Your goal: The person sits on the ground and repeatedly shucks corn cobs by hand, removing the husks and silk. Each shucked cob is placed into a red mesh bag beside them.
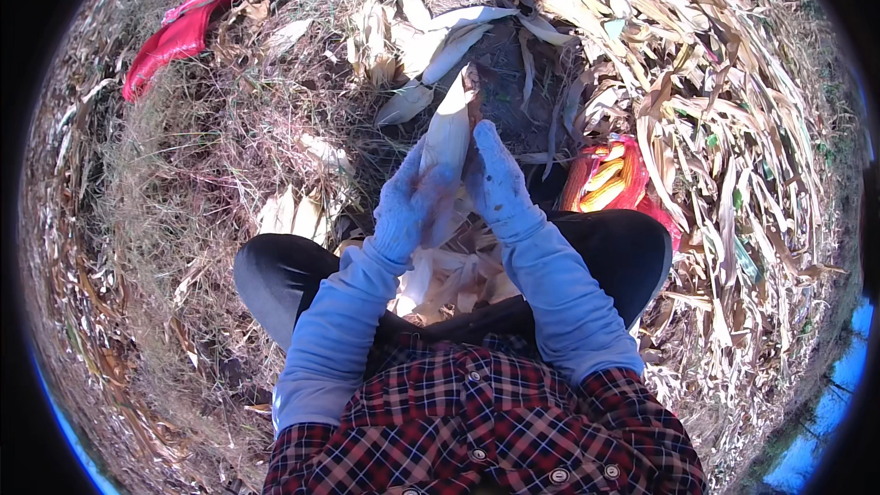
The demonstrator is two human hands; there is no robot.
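So, looking down at a wide stretch of dry ground (pixel 165 247) littered with straw and bits of leaf. Next biggest, a messy heap of dry corn stalks and leaves (pixel 706 119) running down the right side. Then a red and black plaid shirt (pixel 440 403) across the bottom, dark trousers (pixel 289 275) bent outward at both knees, and pale bluish sleeves (pixel 335 339) covering both forearms. Also got a bright red sack (pixel 174 41) lying crumpled at the upper left, a bunch of loose pale husks (pixel 472 277) between the legs, and a red mesh bag (pixel 658 214) just beside the right knee. Straight ahead on the ground, a few pale ears in husk (pixel 454 50) lying together.

Down to the hands, both gloved. Left hand (pixel 399 211) looking closed along the left side of a pale ear of corn (pixel 447 124), held up out beyond the lap and between both palms, tip pointing away from the body. Pretty blurry at the lower end. Right hand (pixel 500 174) right up close on the other side; can't tell how far open, or whether actually gripping.

Smallest stuff last: yellow-orange cobs (pixel 603 185) in the mesh bag and round buttons (pixel 478 455) down the shirt front.
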